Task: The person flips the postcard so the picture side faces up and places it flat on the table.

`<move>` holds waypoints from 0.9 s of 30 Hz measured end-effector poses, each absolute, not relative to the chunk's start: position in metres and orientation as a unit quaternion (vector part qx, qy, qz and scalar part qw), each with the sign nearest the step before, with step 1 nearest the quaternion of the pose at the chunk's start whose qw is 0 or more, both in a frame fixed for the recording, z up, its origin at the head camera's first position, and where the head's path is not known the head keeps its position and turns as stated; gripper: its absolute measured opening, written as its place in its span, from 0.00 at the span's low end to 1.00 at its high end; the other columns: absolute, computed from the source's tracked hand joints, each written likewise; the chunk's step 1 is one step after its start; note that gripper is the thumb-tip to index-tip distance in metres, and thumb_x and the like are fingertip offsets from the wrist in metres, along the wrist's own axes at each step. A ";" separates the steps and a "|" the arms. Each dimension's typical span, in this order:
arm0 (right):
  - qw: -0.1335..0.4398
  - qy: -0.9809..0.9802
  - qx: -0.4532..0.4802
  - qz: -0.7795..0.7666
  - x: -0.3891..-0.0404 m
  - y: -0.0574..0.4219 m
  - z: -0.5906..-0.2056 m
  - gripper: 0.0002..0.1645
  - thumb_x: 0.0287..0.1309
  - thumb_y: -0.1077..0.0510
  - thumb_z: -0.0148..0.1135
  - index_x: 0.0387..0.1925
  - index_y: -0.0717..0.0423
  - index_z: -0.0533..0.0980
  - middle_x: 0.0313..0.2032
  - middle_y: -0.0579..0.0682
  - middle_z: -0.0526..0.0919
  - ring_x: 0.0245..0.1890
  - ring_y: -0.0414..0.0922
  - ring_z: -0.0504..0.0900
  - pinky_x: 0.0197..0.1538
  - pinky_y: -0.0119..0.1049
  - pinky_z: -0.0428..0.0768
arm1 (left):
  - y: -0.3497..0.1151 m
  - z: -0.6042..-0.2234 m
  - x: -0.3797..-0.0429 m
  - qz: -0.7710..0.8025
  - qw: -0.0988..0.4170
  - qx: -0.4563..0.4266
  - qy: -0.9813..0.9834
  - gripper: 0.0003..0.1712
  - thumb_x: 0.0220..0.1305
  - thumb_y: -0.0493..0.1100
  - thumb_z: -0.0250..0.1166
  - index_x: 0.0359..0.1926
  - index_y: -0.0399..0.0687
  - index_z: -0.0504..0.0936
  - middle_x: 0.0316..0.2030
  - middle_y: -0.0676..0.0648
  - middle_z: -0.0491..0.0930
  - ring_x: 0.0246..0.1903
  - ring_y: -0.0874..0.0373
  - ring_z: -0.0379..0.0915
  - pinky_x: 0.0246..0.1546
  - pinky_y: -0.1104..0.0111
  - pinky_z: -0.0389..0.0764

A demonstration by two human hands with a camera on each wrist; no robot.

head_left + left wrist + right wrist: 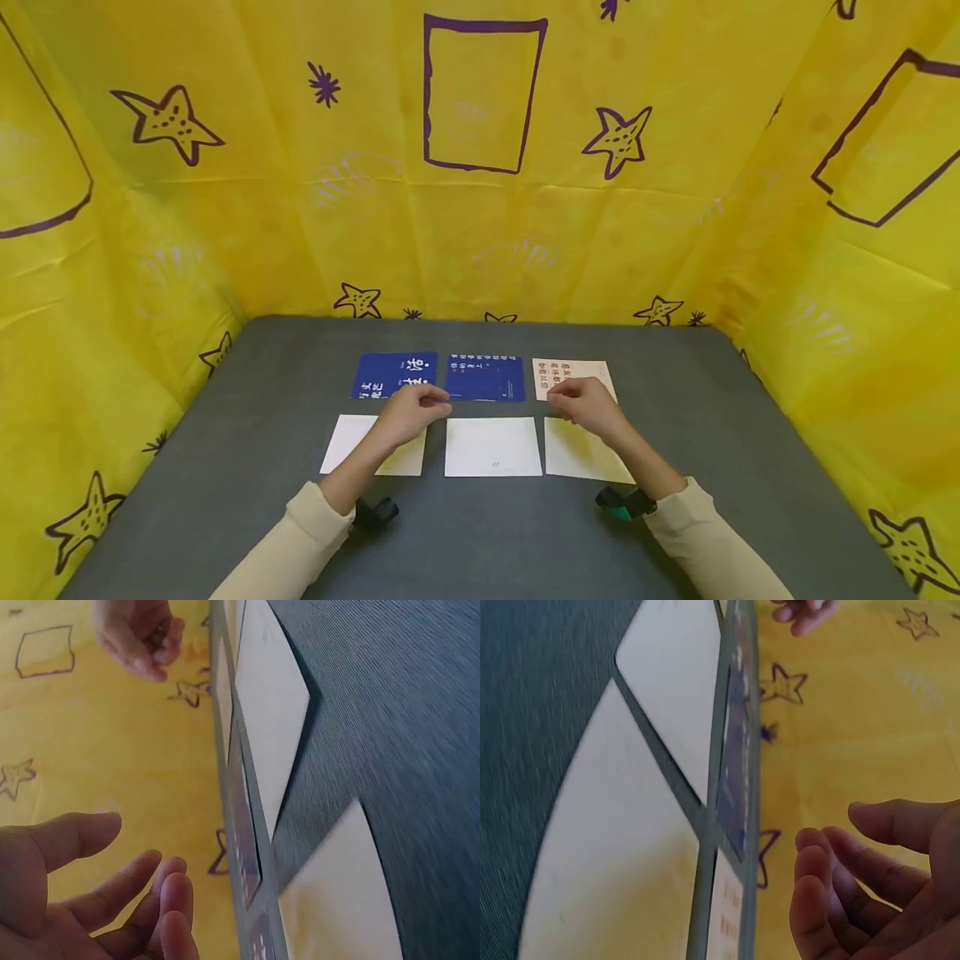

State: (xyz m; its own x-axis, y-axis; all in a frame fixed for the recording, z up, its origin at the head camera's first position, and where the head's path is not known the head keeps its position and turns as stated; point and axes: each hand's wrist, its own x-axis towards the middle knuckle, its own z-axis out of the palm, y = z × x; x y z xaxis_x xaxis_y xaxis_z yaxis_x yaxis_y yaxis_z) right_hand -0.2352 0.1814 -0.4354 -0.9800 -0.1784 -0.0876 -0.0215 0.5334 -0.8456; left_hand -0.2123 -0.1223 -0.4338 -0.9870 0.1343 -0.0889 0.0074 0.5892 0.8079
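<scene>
The fingers of the left hand [412, 412] are loosely bent, with the thumb standing apart from them and a gap between. Those of the right hand [588, 406] bend the same way, its thumb also clear of the fingertips. Both hands hang in the air above the cards, well apart from each other, palms turned inward.

Seen from the head, the left hand covers a lower corner of the left blue card [382, 372] and part of the left white card [352, 437]. The right hand covers part of the cream card [577, 367], which bears brownish characters, and the top of the right white card [581, 452]. Between the hands lie the middle blue card [486, 382] and, just nearer the person, the middle white card [492, 442], with a small mark near its lower edge.

The six cards lie flat in two rows of three on the grey table [487, 542]. Each wrist wears a dark band, and pale sleeves [281, 537] cover the forearms. Yellow cloth [480, 225] with purple stars surrounds the table's back and sides.
</scene>
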 end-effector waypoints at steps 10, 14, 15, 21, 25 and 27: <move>0.126 0.865 -0.112 -0.472 -0.216 0.123 -0.441 0.12 0.61 0.58 0.63 0.40 0.64 0.83 0.32 0.58 0.86 0.26 0.48 0.80 0.29 0.36 0.79 | -0.183 -0.433 -0.192 0.391 0.045 0.035 0.919 0.16 0.63 0.41 0.64 0.47 0.34 0.82 0.41 0.38 0.85 0.43 0.45 0.80 0.41 0.58 0.79; 0.140 0.858 -0.150 -0.471 -0.210 0.096 -0.445 0.12 0.59 0.58 0.64 0.40 0.64 0.83 0.31 0.59 0.86 0.24 0.49 0.81 0.26 0.35 0.78 | -0.204 -0.433 -0.186 0.362 0.045 0.016 0.931 0.18 0.64 0.43 0.63 0.49 0.34 0.82 0.43 0.36 0.84 0.45 0.42 0.79 0.42 0.54 0.78; 0.143 0.855 -0.157 -0.473 -0.208 0.090 -0.447 0.12 0.59 0.59 0.64 0.40 0.64 0.83 0.31 0.60 0.86 0.23 0.49 0.81 0.25 0.34 0.77 | -0.209 -0.433 -0.185 0.357 0.048 0.008 0.933 0.18 0.64 0.43 0.63 0.50 0.34 0.81 0.43 0.36 0.84 0.45 0.41 0.78 0.42 0.54 0.78; 0.162 0.849 -0.184 -0.467 -0.202 0.057 -0.451 0.13 0.58 0.60 0.65 0.41 0.65 0.82 0.27 0.57 0.84 0.20 0.43 0.78 0.22 0.30 0.74 | -0.239 -0.429 -0.178 0.329 0.074 -0.025 0.941 0.23 0.66 0.47 0.61 0.53 0.33 0.79 0.48 0.32 0.81 0.49 0.37 0.76 0.46 0.49 0.75; 0.164 0.854 -0.205 -0.449 -0.201 0.043 -0.451 0.15 0.57 0.60 0.66 0.43 0.66 0.82 0.29 0.54 0.85 0.21 0.41 0.79 0.23 0.28 0.74 | -0.255 -0.429 -0.175 0.313 0.082 -0.036 0.945 0.23 0.66 0.47 0.61 0.53 0.31 0.78 0.48 0.31 0.81 0.47 0.38 0.76 0.45 0.49 0.76; 0.161 0.858 -0.211 -0.440 -0.201 0.037 -0.450 0.16 0.56 0.59 0.67 0.44 0.66 0.82 0.30 0.54 0.85 0.22 0.40 0.79 0.24 0.28 0.74 | -0.259 -0.430 -0.174 0.304 0.087 -0.034 0.948 0.23 0.65 0.47 0.61 0.51 0.31 0.78 0.47 0.31 0.81 0.46 0.38 0.77 0.44 0.49 0.76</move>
State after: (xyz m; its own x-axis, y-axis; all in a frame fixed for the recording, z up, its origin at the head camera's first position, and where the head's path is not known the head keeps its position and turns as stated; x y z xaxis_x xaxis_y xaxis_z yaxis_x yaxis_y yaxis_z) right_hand -0.2006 0.0369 -0.4499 -0.8589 -0.5042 -0.0902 -0.2214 0.5243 -0.8223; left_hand -0.1741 -0.2593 -0.4297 -0.9825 -0.0111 -0.1860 -0.1173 0.8126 0.5709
